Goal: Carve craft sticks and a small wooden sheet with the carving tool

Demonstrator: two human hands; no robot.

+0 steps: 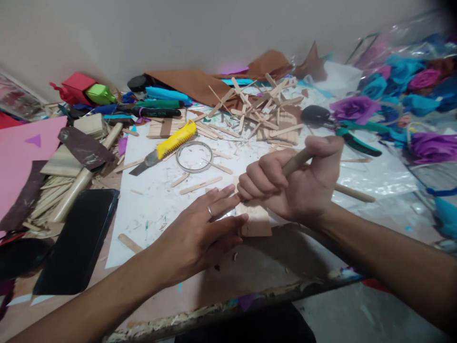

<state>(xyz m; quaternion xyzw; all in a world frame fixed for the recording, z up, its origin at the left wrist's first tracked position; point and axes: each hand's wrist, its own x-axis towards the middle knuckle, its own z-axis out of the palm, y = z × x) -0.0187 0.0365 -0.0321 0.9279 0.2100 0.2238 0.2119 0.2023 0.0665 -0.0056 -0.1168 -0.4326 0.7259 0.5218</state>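
Observation:
My right hand (296,183) is closed in a fist around a round, grey-brown wooden handle (297,162), slanted with its top by the raised thumb. The tool's lower end is hidden by the fingers. Beside it, my left hand (203,228), with a ring on one finger, lies flat with fingers stretched toward the fist. Its fingertips rest at the edge of a small, thin piece of pale wood (259,224) on the white sheet (150,219). Both hands nearly touch above that piece, and whatever lies under the fingers cannot be made out.
A yellow utility knife (176,140), a tape ring (194,157) and craft sticks (200,185) lie beyond my hands. Stick scraps (264,107) are heaped behind. A phone (76,243) lies at left. Green-handled pliers (360,136) and paper flowers (357,109) are at right. The table edge (193,314) is near.

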